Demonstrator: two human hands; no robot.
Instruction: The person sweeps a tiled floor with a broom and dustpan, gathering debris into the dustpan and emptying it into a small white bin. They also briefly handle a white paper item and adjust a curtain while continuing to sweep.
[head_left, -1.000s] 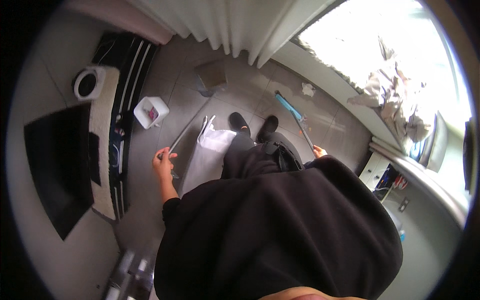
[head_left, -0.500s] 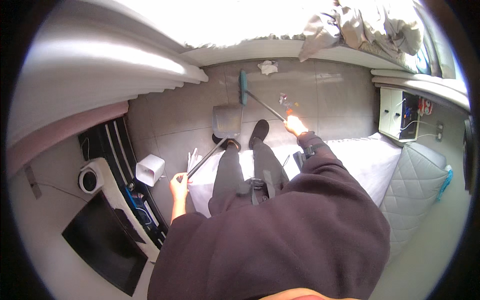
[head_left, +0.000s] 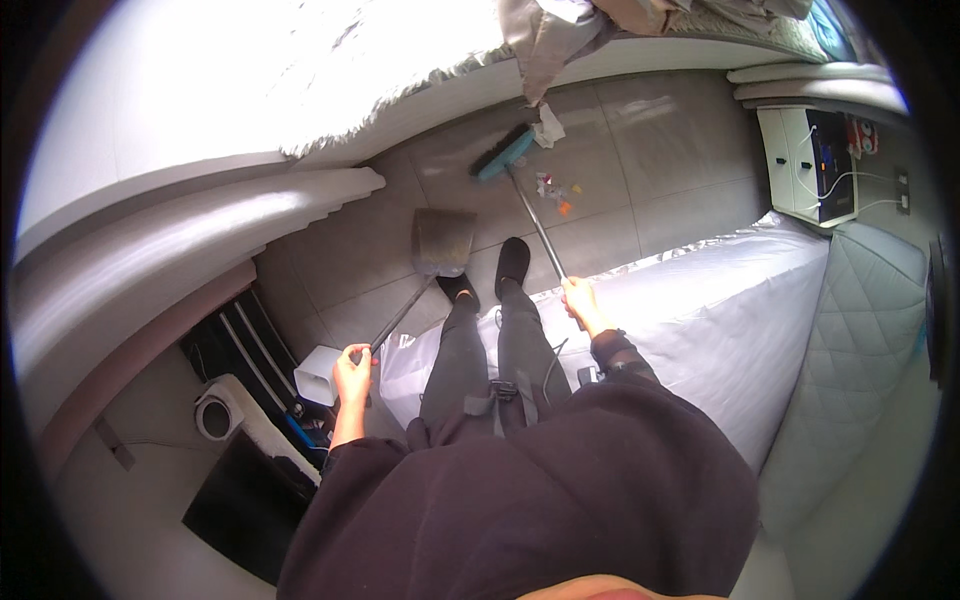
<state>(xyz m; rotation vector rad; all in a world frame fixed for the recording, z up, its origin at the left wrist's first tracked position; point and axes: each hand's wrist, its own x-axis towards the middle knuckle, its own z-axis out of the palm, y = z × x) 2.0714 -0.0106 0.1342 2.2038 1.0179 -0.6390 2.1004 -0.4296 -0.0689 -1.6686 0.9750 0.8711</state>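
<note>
My left hand point(head_left: 353, 375) is closed round the dark handle of a long-handled dustpan point(head_left: 444, 238), whose grey pan rests on the tiled floor in front of my left foot. My right hand point(head_left: 584, 303) grips the metal handle of a broom point(head_left: 508, 153). Its teal head with dark bristles is at the floor's far side, tilted, close to a crumpled white tissue point(head_left: 548, 128). Small scraps of litter point(head_left: 550, 186), some white and some orange, lie on the tiles right of the broom handle.
Beds edge the floor ahead point(head_left: 430, 110) and behind my legs point(head_left: 680, 330). A white bin point(head_left: 317, 375) stands by my left hand. At the right is a white cabinet point(head_left: 792, 162) with cables; a dark screen point(head_left: 245, 508) is at lower left.
The broom head has swung right and away to beside the tissue, its handle now steeper. My right hand has come nearer my body. The view has turned somewhat; the dustpan stays on the floor.
</note>
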